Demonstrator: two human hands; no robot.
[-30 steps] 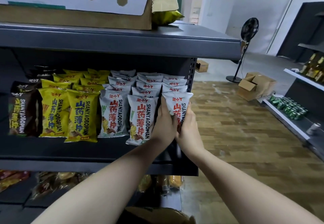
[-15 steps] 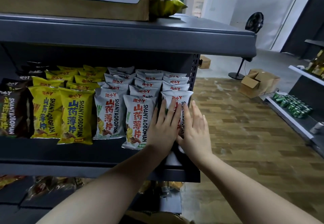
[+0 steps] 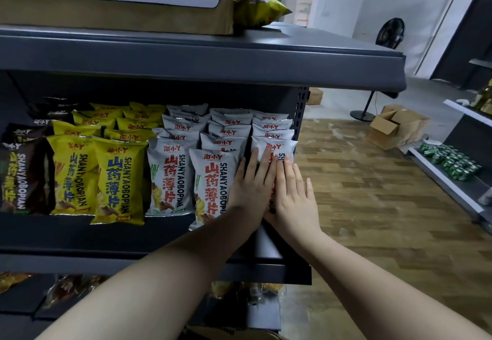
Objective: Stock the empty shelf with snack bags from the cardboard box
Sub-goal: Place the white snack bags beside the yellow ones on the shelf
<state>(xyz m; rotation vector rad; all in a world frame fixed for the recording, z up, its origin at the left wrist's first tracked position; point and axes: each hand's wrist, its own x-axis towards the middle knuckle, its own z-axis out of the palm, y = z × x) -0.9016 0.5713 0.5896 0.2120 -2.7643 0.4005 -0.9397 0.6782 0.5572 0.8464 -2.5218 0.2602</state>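
Left hand: the left hand lies flat, fingers spread, palm against the front white snack bag at the right end of the shelf.
Right hand: the right hand is flat too, fingers together and extended, touching the left hand and pressing the same bag.
Just changed: a second ago both hands were wrapped around this bag, holding it by its sides; now they have let go and opened flat against its face. The bag stands upright in the rightmost row.
Meaning for the task: judged from this, the bag is placed and is being patted back into line; the next bag would have to come from the cardboard box, which sits on the shelf above.
White bags: three rows, roughly five deep each; the back ones overlap, so the count is uncertain.
Yellow bags: two front bags, about eight more behind.
Dark bags: one in front at the left edge, a few behind, unclear.
Room left: bare shelf shows only in front of the rows.
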